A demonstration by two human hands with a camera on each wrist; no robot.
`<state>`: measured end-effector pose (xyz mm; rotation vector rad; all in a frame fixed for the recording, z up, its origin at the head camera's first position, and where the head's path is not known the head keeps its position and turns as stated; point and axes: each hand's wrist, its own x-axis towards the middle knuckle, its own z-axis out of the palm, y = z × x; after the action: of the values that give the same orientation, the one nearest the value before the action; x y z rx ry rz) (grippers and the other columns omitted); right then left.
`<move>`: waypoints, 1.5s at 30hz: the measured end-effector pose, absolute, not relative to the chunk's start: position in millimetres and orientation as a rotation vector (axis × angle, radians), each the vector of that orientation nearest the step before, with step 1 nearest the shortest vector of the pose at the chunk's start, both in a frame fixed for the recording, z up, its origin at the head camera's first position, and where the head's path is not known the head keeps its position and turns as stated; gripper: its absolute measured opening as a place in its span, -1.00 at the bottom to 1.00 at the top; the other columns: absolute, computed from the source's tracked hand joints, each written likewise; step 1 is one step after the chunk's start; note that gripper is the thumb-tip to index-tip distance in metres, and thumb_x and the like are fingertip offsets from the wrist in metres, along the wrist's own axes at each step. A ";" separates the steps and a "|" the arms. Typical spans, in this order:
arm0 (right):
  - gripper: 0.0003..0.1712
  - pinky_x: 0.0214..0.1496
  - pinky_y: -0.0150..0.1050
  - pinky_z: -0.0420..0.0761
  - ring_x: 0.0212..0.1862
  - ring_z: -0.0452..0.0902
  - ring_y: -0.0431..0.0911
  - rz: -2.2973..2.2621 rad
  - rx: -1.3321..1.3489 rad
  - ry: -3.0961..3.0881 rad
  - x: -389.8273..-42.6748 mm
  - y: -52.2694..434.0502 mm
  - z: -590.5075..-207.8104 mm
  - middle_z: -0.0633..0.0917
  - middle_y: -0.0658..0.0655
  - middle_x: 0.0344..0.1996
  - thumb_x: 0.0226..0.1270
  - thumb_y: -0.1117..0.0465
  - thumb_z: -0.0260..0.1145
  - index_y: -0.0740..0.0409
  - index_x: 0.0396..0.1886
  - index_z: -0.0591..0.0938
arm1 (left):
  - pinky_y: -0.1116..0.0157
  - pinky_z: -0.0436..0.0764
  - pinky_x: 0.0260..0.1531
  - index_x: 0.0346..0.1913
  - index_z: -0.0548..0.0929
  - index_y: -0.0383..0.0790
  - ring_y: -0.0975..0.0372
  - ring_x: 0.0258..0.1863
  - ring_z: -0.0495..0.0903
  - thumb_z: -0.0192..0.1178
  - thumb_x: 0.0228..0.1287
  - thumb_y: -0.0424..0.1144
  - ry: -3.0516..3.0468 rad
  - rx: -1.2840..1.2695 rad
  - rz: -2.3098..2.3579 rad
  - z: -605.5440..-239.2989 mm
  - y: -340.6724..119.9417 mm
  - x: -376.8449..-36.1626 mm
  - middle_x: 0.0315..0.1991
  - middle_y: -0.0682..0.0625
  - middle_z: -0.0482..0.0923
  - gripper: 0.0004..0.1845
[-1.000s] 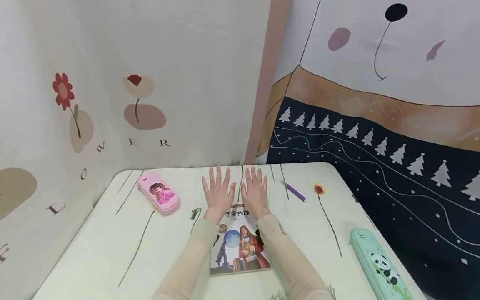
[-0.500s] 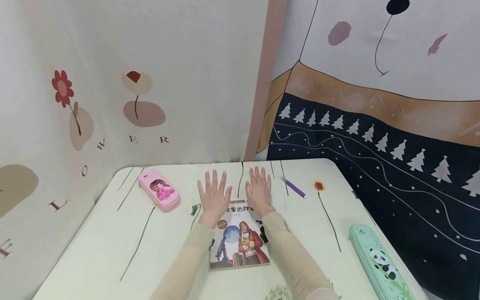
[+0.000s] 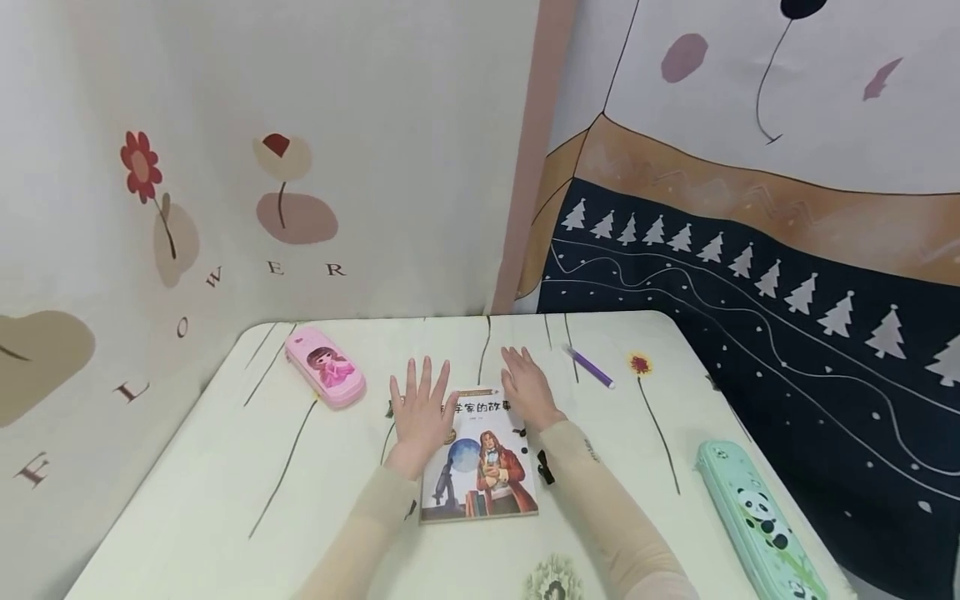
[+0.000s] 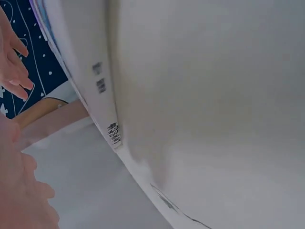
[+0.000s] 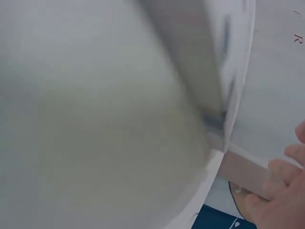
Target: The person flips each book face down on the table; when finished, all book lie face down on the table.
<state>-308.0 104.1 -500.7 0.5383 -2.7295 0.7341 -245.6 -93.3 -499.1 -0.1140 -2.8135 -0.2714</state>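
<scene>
A paperback book [image 3: 480, 479] with a telescope and a red-coated figure on its cover lies flat at the middle of the table. My left hand [image 3: 422, 419], fingers spread and straight, hovers at the book's upper left corner and overlaps it in the head view. At the upper right corner is my right hand [image 3: 529, 390], its fingers extended forward. Both hold nothing. In the left wrist view the book's spine [image 4: 104, 90] stands beside the left hand [image 4: 21, 191], with the right hand [image 4: 13, 59] beyond. The right wrist view shows a blurred book edge [image 5: 198, 67] near the right hand [image 5: 281, 198].
A pink pencil case [image 3: 326, 367] with a cartoon girl lies at the back left. A purple pen [image 3: 591, 367] is at the back right, and a green panda pencil case [image 3: 761, 521] lies along the right edge. Printed cloths [image 3: 390, 167] hang behind the table [image 3: 315, 533].
Both hands have moved apart, and the left has also drawn back toward the body. More of the book's title shows between them. The head view has shifted slightly.
</scene>
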 end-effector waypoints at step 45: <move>-0.69 0.16 -0.08 0.44 0.07 0.51 0.08 0.885 0.666 -2.814 -306.0 128.5 -518.3 0.62 0.24 -0.04 0.31 0.40 0.04 0.27 0.01 0.56 | -0.08 0.26 0.17 -0.07 0.59 -0.23 0.01 0.10 0.44 0.38 -0.21 0.11 -2.877 -0.392 -0.381 -503.4 -134.8 -106.7 0.02 -0.12 0.54 -0.37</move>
<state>-306.0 128.5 -518.3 0.6663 -2.8141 0.8854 -106.7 -134.8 -503.4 -0.3922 -2.8771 -0.3811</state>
